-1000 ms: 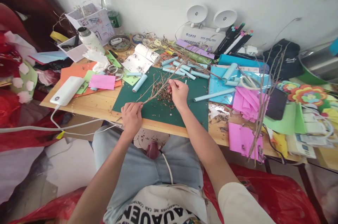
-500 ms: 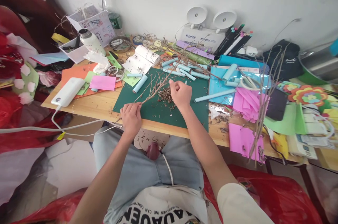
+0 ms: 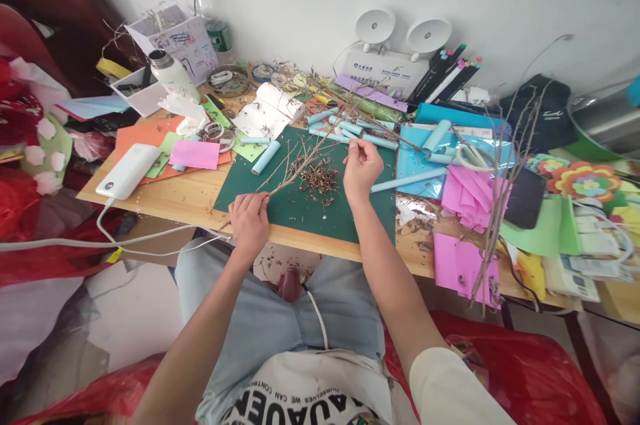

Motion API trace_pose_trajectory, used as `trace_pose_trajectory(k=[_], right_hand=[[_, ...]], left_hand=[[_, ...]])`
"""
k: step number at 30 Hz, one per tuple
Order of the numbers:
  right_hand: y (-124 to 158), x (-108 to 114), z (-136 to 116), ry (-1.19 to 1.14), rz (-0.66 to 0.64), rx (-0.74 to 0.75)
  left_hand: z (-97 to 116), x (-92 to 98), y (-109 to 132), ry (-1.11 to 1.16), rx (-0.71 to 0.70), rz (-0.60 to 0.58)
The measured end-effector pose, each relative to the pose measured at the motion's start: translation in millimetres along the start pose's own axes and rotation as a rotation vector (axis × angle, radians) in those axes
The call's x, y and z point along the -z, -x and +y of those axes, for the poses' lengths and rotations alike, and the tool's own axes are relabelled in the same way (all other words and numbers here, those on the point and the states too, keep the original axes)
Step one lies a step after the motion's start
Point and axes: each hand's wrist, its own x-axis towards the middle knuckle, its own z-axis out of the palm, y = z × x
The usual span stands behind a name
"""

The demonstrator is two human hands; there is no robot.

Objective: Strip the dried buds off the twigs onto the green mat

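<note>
My left hand [image 3: 249, 219] is closed round the lower end of a thin, dry, branching twig [image 3: 290, 178] at the front edge of the green mat [image 3: 330, 223]. The twig slants up and right over the mat, its thin tips reaching toward the blue paper tubes. My right hand [image 3: 363, 168] is pinched over the right part of the mat, near the twig's upper branches. Its fingertips touch something too small to make out. Between the hands lies a pile of dry brown leaf bits [image 3: 320, 179].
Light blue paper tubes [image 3: 410, 180] lie behind and right of the mat. A white power bank [image 3: 127, 171] with a cable and a pink note [image 3: 194, 154] are at the left. Tall dry branches [image 3: 493, 211] stand at the right, by pink paper [image 3: 463, 271].
My right hand has moved right and slightly up, away from the leaf pile, uncovering more of it. My left hand keeps its hold on the twig in nearly the same place.
</note>
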Motion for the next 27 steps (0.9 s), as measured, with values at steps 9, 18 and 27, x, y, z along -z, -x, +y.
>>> trace_pose_trajectory(k=[9,18,27], right_hand=[[5.0,3.6,-21.9,0.038,-0.233,-0.013],[7.4,-2.9,-22.2,-0.430,-0.616,-0.355],[6.0,-10.2,-18.4,-0.624,-0.426,-0.486]], left_hand=[[-0.7,-0.2,0.3,-0.030,0.034,0.005],[-1.7,-0.4,0.8,-0.012,-0.034,-0.029],[0.1,0.4,0.2,-0.011,-0.008,-0.015]])
